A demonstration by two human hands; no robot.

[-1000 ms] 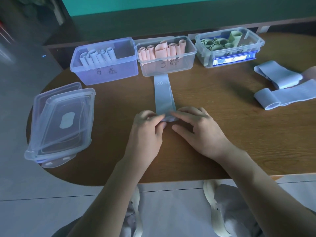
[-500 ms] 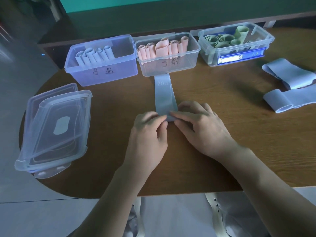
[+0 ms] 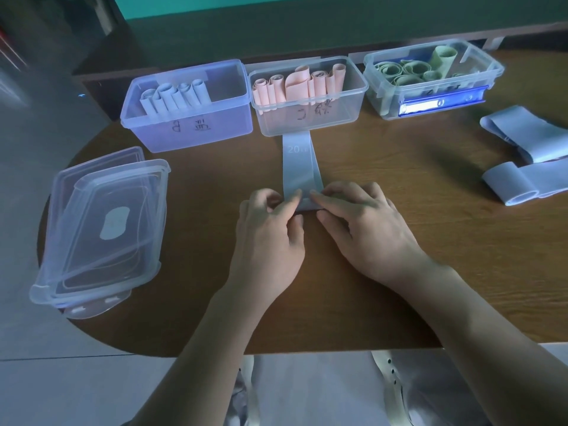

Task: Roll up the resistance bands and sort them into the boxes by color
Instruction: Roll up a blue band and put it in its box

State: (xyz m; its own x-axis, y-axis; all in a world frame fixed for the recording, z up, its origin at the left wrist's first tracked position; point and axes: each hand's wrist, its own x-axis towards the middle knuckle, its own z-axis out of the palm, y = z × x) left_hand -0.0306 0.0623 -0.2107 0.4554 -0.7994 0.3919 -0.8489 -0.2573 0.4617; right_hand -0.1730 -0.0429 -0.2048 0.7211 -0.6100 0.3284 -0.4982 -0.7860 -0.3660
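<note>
A pale blue resistance band marked "20" lies flat on the wooden table, stretching away toward the middle box. Its near end is curled into a small roll. My left hand and my right hand both pinch that rolled end with fingertips and thumbs. Three clear boxes stand in a row at the back: the left box holds blue rolls, the middle box holds pink rolls, the right box holds green rolls.
Two loose blue bands lie at the table's right side. Stacked clear lids overhang the table's left edge. The near edge of the table runs just below my forearms.
The rolled end of the band has moved slightly away from me, and my fingers have curled tighter on it. The view has shifted a little.
</note>
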